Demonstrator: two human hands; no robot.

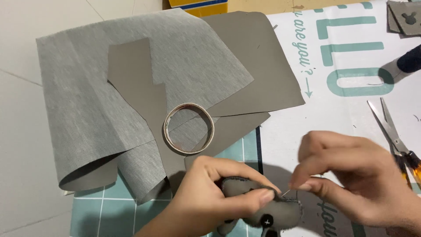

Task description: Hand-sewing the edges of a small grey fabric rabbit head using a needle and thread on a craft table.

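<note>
**Grey felt toy, partly stitched, held low in view**

Grey felt toy [263, 206] sits at the bottom edge of my view, over the green cutting mat [109, 206]. My left hand [210, 193] wraps it from the left, fingers closed and thumb pressed along its upper seam. My right hand [351, 175] is just beside it, thumb and forefinger pinched together on a thin needle [287, 192] whose tip meets the toy's edge.

As I judge it, the sewing is well along: dark stitches run round the visible right edge, and a black button with a pale cross [266, 221] is already fixed on. The seam under my thumb looks not yet closed, though I cannot be sure.

Outward from there, a cardboard tape ring [189, 128] lies on grey fabric sheets [87, 96], with taupe felt offcuts [245, 66] layered over and under them. Scissors [392, 131] rest to the right on a printed white sheet [324, 109], and small cut felt pieces [405, 17] sit at the top right corner.

The toy's lower part is cut off by the frame. The thread is too fine to trace, and a dark-handled tool [405, 63] at the right edge is blurred.
</note>
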